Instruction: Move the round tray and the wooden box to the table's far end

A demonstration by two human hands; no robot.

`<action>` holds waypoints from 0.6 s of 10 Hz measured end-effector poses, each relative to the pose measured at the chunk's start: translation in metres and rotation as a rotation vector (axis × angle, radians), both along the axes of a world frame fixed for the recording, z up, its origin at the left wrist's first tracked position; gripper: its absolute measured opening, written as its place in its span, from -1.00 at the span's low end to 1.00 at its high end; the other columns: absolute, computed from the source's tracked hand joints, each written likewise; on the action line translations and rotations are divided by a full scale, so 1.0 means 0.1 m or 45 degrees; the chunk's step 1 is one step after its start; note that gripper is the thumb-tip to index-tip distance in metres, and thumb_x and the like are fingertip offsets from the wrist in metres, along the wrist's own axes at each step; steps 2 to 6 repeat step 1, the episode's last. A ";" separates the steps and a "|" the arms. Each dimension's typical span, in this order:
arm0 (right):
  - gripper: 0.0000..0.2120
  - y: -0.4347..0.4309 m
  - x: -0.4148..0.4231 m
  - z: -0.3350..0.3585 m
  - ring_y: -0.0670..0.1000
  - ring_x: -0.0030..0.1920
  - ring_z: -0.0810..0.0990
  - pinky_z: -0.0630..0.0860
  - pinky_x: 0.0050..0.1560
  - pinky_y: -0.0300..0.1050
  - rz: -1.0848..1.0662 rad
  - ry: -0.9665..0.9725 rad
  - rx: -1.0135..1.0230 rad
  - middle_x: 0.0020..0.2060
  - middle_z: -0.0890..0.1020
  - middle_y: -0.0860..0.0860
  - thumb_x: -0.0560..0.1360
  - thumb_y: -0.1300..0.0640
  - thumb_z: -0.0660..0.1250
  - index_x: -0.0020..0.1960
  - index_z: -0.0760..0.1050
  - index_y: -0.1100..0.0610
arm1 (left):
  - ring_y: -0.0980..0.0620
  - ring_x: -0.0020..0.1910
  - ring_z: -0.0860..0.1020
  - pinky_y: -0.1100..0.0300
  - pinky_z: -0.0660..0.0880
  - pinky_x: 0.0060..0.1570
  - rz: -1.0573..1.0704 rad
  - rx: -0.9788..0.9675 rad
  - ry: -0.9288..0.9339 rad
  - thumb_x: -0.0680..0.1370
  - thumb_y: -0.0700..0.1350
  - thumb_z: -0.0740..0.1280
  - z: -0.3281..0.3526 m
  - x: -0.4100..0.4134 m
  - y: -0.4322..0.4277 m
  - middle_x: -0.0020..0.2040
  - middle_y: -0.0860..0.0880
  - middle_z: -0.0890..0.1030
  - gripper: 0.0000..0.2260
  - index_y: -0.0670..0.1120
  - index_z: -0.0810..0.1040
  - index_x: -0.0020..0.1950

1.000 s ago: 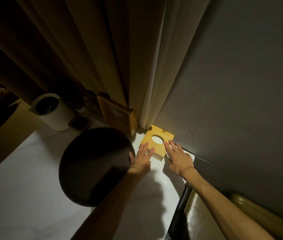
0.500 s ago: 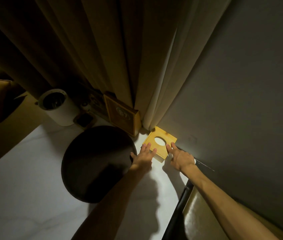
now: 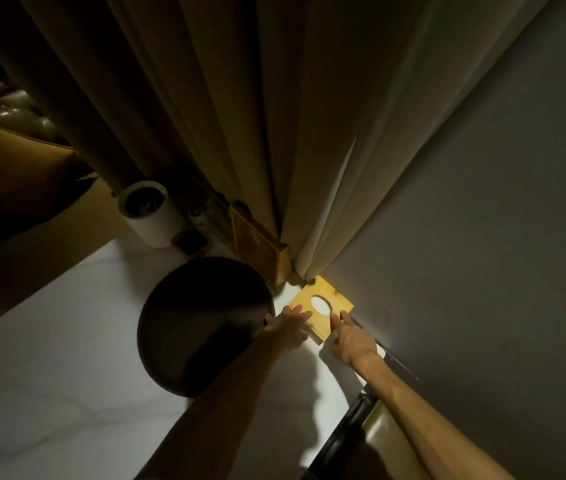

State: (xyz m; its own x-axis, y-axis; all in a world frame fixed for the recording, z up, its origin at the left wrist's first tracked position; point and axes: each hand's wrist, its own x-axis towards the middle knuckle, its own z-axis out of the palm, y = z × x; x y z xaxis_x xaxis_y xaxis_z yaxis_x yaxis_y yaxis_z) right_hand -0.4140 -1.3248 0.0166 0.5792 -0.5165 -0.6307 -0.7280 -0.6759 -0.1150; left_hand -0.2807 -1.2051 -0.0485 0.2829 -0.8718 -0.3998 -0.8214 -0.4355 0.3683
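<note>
Both bare arms reach forward, forearms converging toward the far corner. Left hand (image 3: pixel 288 328) lies palm down, fingers (image 3: pixel 298 312) extended and loosely together, flat, tips pointing forward and right; thumb spread out to the left. Left forearm is in shadow, running up from the bottom centre. Right hand (image 3: pixel 353 337) is palm down too, wrist slightly bent, index finger stretched forward, other fingers partly curled under. Right forearm comes in from the lower right, lit along its top. The hands are near each other, not touching. Neither grips anything.
</note>
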 end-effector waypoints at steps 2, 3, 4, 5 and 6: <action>-0.76 0.03 0.08 0.00 0.18 0.04 0.60 0.59 0.03 0.08 -0.010 -0.153 -0.095 0.18 0.54 0.10 0.51 0.13 0.21 0.15 0.51 0.09 | -0.19 0.27 0.48 -0.10 0.45 0.24 0.231 0.073 0.161 0.58 -0.06 0.23 0.39 0.07 0.08 0.31 -0.17 0.49 -0.64 -0.09 0.38 0.36; -0.76 0.03 0.08 0.00 0.18 0.04 0.60 0.59 0.03 0.08 -0.010 -0.153 -0.095 0.18 0.54 0.10 0.51 0.13 0.21 0.15 0.51 0.09 | -0.19 0.27 0.48 -0.10 0.45 0.24 0.231 0.073 0.161 0.58 -0.06 0.23 0.39 0.07 0.08 0.31 -0.17 0.49 -0.64 -0.09 0.38 0.36; -0.76 0.03 0.08 0.00 0.18 0.04 0.60 0.59 0.03 0.08 -0.010 -0.153 -0.095 0.18 0.54 0.10 0.51 0.13 0.21 0.15 0.51 0.09 | -0.19 0.27 0.48 -0.10 0.45 0.24 0.231 0.073 0.161 0.58 -0.06 0.23 0.39 0.07 0.08 0.31 -0.17 0.49 -0.64 -0.09 0.38 0.36; -0.76 0.03 0.08 0.00 0.18 0.04 0.60 0.59 0.03 0.08 -0.010 -0.153 -0.095 0.18 0.54 0.10 0.51 0.13 0.21 0.15 0.51 0.09 | -0.19 0.27 0.48 -0.10 0.45 0.24 0.231 0.073 0.161 0.58 -0.06 0.23 0.39 0.07 0.08 0.31 -0.17 0.49 -0.64 -0.09 0.38 0.36; -0.76 0.03 0.08 0.00 0.18 0.04 0.60 0.59 0.03 0.08 -0.010 -0.153 -0.095 0.18 0.54 0.10 0.51 0.13 0.21 0.15 0.51 0.09 | -0.19 0.27 0.48 -0.10 0.45 0.24 0.231 0.073 0.161 0.58 -0.06 0.23 0.39 0.07 0.08 0.31 -0.17 0.49 -0.64 -0.09 0.38 0.36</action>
